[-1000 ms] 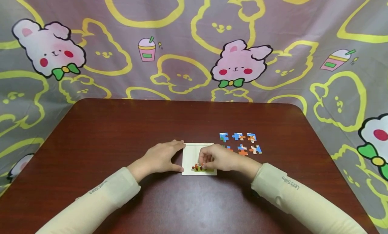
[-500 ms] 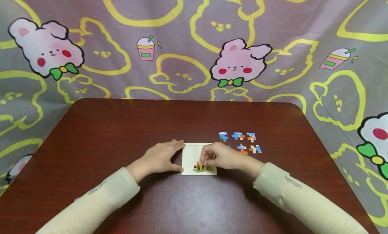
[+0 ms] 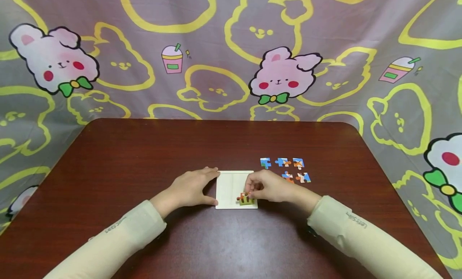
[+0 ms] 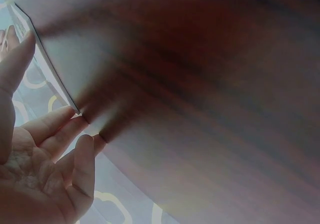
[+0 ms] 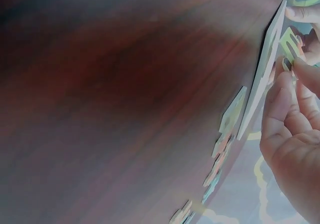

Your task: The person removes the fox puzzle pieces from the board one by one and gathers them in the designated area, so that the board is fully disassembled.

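Observation:
A jigsaw puzzle piece (image 3: 247, 198), green with dark stripes and an orange-red upper part, is pinched between the thumb and fingers of my right hand (image 3: 268, 185). It is over the lower right part of a pale square puzzle board (image 3: 226, 190). The right wrist view shows the piece (image 5: 290, 45) tilted up, apart from the board (image 5: 262, 74). My left hand (image 3: 185, 187) touches the board's left edge, thumb near the lower corner and fingers near the upper one. In the left wrist view its fingers are spread, fingertips against the board's edge (image 4: 52, 69).
Several loose puzzle pieces (image 3: 283, 162) with blue and orange pictures lie to the board's right on the brown table (image 3: 162, 146). My right forearm passes just below them. A patterned curtain (image 3: 209, 38) stands behind the table and along its sides.
My right hand has moved a little to the right, carrying the puzzle piece from the board's lower middle to near its lower right corner. My left hand has stayed in place.

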Demonstrator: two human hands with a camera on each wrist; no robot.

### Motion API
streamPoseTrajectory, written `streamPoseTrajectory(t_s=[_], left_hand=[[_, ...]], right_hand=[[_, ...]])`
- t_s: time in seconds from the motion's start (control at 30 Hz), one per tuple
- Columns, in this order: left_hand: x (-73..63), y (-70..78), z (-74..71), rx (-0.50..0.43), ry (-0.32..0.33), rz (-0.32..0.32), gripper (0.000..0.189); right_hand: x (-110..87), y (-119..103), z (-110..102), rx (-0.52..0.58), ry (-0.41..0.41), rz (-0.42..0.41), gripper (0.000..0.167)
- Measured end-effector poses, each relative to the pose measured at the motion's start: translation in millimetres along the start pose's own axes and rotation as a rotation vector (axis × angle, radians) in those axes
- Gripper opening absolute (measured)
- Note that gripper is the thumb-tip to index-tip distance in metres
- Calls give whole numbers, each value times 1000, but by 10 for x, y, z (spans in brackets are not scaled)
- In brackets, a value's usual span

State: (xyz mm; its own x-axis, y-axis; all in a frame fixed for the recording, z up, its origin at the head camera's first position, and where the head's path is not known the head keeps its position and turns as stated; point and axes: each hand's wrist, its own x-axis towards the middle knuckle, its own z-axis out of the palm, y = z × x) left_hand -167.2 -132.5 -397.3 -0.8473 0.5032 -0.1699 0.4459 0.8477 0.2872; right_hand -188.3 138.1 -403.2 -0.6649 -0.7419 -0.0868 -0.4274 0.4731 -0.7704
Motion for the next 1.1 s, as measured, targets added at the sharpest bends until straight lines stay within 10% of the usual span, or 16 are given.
streamPoseTrajectory(t_s=[1.1], left_hand=[[3,-11,4,4,9,14,86]], right_hand=[[-467,302,-309,7,130,68,6]])
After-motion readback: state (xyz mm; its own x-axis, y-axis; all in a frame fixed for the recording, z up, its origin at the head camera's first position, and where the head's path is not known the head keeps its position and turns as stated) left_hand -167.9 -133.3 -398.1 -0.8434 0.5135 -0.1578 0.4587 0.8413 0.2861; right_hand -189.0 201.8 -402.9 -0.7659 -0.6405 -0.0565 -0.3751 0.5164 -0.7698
